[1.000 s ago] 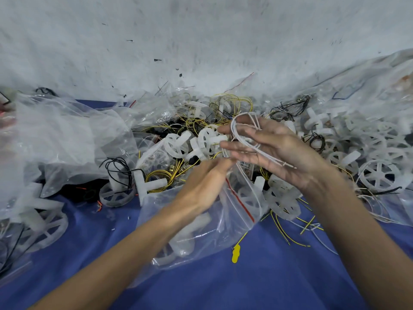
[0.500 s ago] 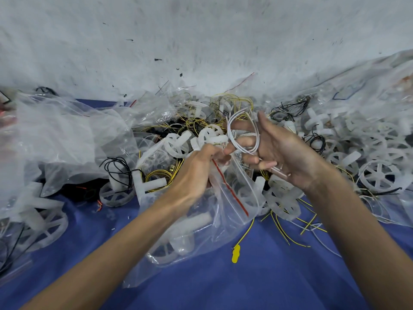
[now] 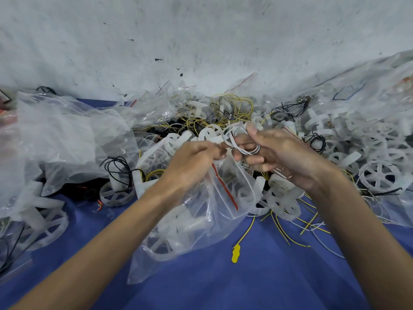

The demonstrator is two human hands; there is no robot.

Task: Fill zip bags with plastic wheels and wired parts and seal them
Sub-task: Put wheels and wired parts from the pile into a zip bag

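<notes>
Here, left hand (image 3: 194, 163) pinches mouth of zip bag (image 3: 214, 211), bag sagging onto blue tabletop (image 3: 257, 285), plastic wheels (image 3: 161, 240) inside; right hand (image 3: 288, 157) grips coiled white wire (image 3: 240, 139) just above bag opening

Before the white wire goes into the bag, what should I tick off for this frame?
1. The left hand grips the clear zip bag with a red seal strip at its mouth: ok.
2. Bag mouth open, lips apart: ok.
3. The right hand holds the coiled white wire, looped over its fingers: ok.
4. Some translucent white plastic wheels lie inside the bag: ok.
5. Wire ends free of the loose pile of wheels and wires behind: cannot tell, the hand hides them.
</notes>
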